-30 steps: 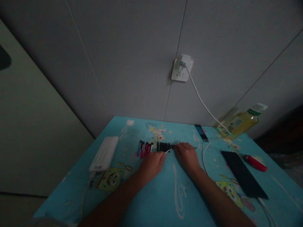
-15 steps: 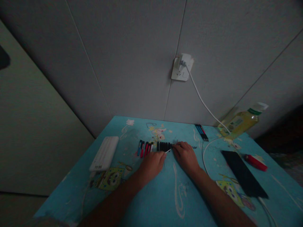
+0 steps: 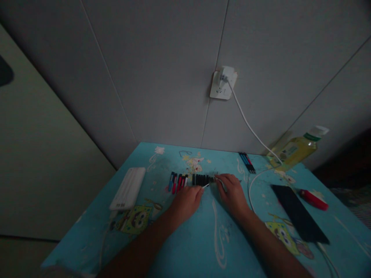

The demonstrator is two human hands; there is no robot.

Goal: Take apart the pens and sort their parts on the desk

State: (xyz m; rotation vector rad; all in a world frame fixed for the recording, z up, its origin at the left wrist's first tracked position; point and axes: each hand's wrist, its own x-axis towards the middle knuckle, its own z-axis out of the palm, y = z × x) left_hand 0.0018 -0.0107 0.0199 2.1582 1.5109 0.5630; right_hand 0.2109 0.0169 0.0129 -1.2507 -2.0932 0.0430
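My left hand (image 3: 187, 200) is closed around a thin white stick (image 3: 205, 185) whose tip points to the right. Just beyond it lies a tight row of short black cylindrical pieces (image 3: 200, 180). At the right end of that row, the fingertips of my right hand (image 3: 232, 194) are pinched on a small dark piece (image 3: 213, 179), too dim to name. Left of the row are several short marker-like pieces (image 3: 179, 183) in blue, red and white with dark ends, lying side by side.
A white power bank (image 3: 128, 188) lies at the left. Several pens (image 3: 247, 162) rest near the wall. At the right are a yellow bottle (image 3: 296, 151), a black phone-like slab (image 3: 300, 213) and a red object (image 3: 313, 199). A white cable (image 3: 245, 116) runs from the wall socket (image 3: 222, 89).
My right hand has shifted slightly right, its fingers have changed position, and more of the dark piece at the row's end shows. My left hand has stayed nearly still.
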